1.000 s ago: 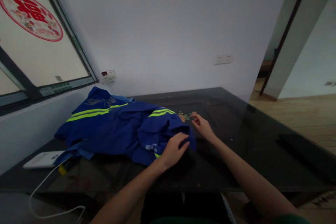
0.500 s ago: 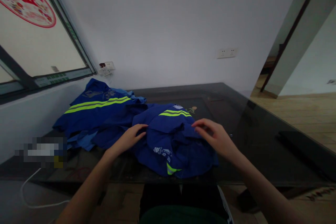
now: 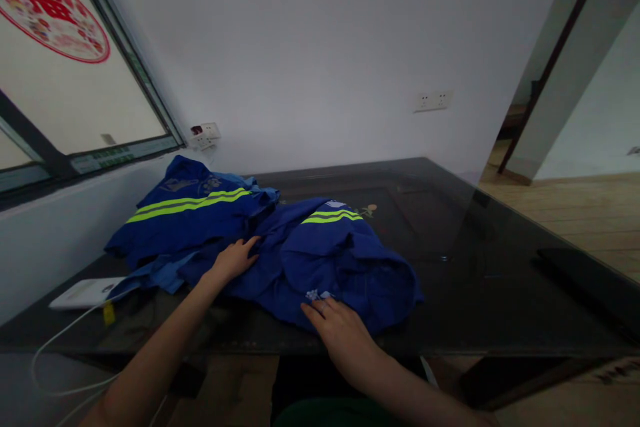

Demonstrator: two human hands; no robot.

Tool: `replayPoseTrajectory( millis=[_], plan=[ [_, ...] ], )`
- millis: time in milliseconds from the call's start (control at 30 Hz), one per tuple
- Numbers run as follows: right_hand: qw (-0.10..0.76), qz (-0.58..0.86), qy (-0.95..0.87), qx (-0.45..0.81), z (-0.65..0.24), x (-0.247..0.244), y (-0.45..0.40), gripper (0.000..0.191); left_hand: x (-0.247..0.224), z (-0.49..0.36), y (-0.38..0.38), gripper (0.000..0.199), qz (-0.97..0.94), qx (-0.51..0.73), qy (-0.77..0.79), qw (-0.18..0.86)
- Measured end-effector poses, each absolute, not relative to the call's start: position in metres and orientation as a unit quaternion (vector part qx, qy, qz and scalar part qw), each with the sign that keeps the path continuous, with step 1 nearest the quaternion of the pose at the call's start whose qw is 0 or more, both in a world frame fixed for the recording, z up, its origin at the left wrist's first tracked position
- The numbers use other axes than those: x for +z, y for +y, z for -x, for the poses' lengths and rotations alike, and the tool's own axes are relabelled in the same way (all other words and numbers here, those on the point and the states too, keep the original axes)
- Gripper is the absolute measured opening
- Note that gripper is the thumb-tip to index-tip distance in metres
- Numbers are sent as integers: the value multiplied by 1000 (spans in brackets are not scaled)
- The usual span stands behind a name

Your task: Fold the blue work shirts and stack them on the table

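Observation:
A crumpled dark blue work jacket with yellow-green reflective stripes and white print lies near the table's front edge. My left hand rests on its left part, thumb and fingers apart. On the front of the jacket, by the white print, my right hand lies palm down with fingers stretched out. Neither hand grips the cloth. Left of it, another blue jacket with a reflective stripe lies flatter, on top of lighter blue cloth.
The dark glossy table stands against a white wall with sockets. A white device with a cable sits at the left edge near a yellow tag. A flat black object lies at the right.
My right hand has moved down and left from the jacket's right side onto its front part. My left hand has shifted slightly left. The jacket's right end is spread a little more rightward.

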State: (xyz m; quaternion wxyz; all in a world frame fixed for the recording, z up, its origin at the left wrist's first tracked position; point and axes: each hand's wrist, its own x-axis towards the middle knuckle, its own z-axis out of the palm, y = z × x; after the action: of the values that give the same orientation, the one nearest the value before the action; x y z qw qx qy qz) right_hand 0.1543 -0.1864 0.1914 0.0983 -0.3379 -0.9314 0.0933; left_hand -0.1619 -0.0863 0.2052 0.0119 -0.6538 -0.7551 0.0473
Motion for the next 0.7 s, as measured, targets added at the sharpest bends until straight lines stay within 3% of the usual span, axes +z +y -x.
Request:
replayPoseTrajectory(
  millis=[200,367,567,700],
  plan=[
    [99,427,-899,15,-223,188,-161,37,217,140,-112,38,715,-8,-680,-163],
    [83,506,-857,-37,-279,191,-122,28,222,74,-163,37,747,-50,-606,-269],
    [37,549,-835,-11,-302,192,-68,41,216,-22,-224,31,756,-84,-527,-380],
    [29,543,-838,55,-304,191,-36,48,204,-72,-245,40,737,-102,-500,-443]
  ],
)
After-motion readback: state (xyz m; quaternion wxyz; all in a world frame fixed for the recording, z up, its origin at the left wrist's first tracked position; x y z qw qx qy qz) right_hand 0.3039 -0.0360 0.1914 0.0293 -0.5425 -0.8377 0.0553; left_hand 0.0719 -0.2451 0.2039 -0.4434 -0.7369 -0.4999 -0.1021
